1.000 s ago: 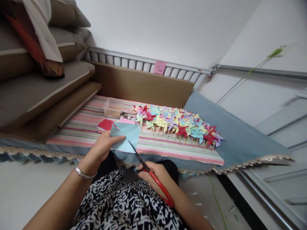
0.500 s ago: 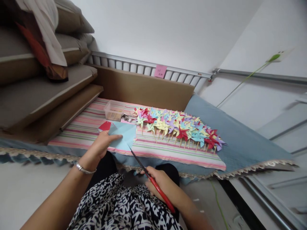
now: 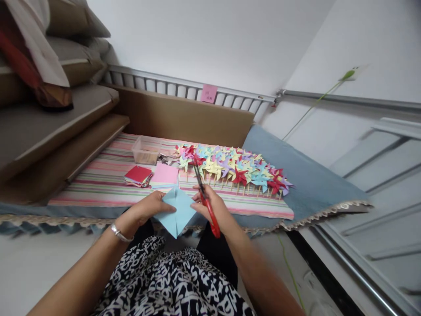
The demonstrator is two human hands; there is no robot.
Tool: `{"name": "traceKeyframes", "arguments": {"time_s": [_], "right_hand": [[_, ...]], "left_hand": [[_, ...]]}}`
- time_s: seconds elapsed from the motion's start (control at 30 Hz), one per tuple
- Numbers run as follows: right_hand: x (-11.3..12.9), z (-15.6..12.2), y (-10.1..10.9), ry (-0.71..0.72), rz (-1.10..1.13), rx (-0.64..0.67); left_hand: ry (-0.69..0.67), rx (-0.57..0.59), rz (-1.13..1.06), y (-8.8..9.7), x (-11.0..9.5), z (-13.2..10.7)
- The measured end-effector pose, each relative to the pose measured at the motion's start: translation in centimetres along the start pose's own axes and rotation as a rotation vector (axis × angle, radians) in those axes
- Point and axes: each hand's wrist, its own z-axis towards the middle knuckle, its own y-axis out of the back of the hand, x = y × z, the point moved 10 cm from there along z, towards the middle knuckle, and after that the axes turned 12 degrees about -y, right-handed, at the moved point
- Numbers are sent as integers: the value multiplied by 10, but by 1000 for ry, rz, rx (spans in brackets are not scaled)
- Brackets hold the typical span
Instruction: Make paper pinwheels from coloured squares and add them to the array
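The blue paper square is pinched at its left side by the partly closed left hand, thumb on top. By the curled right hand the red-handled scissors are held, blades pointed away from the square; whether its right corner is also pinched there cannot be told. The step in hand is judged to be the slitting of the corners, since what look like slits are seen at the far and near ones. For another cut, the blades would need to be brought round to a corner. Just beyond the square, a smooth, flat pink sheet is laid; beyond and left of it, a red-topped stack and a clear plastic box. Beyond and to its right, crisp, pointed pinwheels are massed on woven-looking striped cloth.
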Motion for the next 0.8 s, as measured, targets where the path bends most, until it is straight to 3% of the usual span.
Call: {"name": "traceKeyframes", "arguments": {"time_s": [0.13, 0.27, 0.37, 0.5, 0.67, 0.8], "right_hand": [[0, 11, -15, 11, 62, -35], [-10, 14, -15, 6, 306, -115], [-14, 14, -16, 21, 419, -168], [-18, 12, -22, -19, 388, -188], [-25, 0, -28, -107, 285, -58], [-35, -22, -34, -164, 137, 104]], "left_hand": [[-27, -11, -96, -2, 0, 1], [-123, -186, -435, 5, 0, -3], [-157, -269, -612, -5, 6, -5], [-213, -399, -564, -6, 7, -5], [-262, -556, -408, 26, 5, -10], [-309, -574, -271, 49, -7, -18]]}}
